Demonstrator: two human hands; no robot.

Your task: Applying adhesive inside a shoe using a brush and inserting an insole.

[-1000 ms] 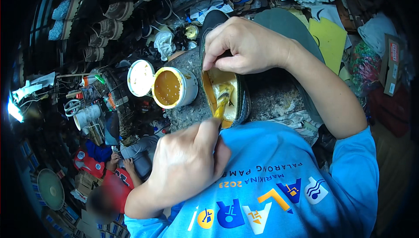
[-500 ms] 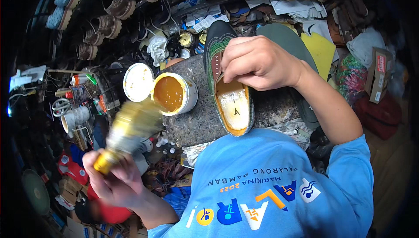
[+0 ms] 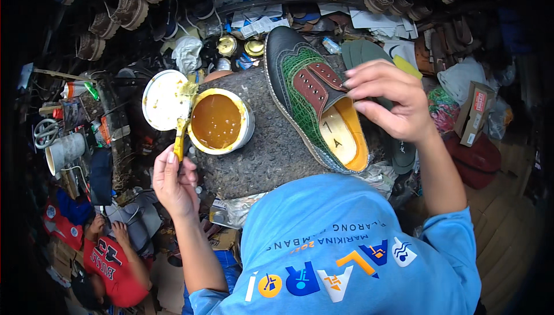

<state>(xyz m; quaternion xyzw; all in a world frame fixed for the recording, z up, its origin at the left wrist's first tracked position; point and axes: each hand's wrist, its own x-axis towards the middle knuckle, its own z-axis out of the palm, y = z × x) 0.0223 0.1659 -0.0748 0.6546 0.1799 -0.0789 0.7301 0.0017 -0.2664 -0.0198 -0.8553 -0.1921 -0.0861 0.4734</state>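
Observation:
My left hand (image 3: 176, 187) pinches the yellow handle of a glue-caked brush (image 3: 180, 139). Its bristle end lies against the glue-smeared white lid (image 3: 164, 107), between that lid and the round tub of amber glue (image 3: 216, 123). A black, green and brown lace-up shoe (image 3: 311, 92), laces absent, rests sole down on the dark block, toe pointing away. Just right of the shoe's opening is my right hand (image 3: 395, 98), its fingers apart; the fingertips are close to the brown lace flap, and contact cannot be made out. A yellow-edged insole shows inside the shoe.
The dark, rough block (image 3: 248, 168) bears the tub and shoe. Grey-green sole sheets (image 3: 363, 52) lie behind my right hand. Shoes (image 3: 127, 10) line a rack at the far left. Another person in a red shirt (image 3: 118, 269) sits at lower left. A cardboard box (image 3: 474, 113) stands right.
The brush has swung from a blurred position over the block's left side to the lid's edge. My right hand has loosened from the shoe's opening and drawn right; the shoe has turned.

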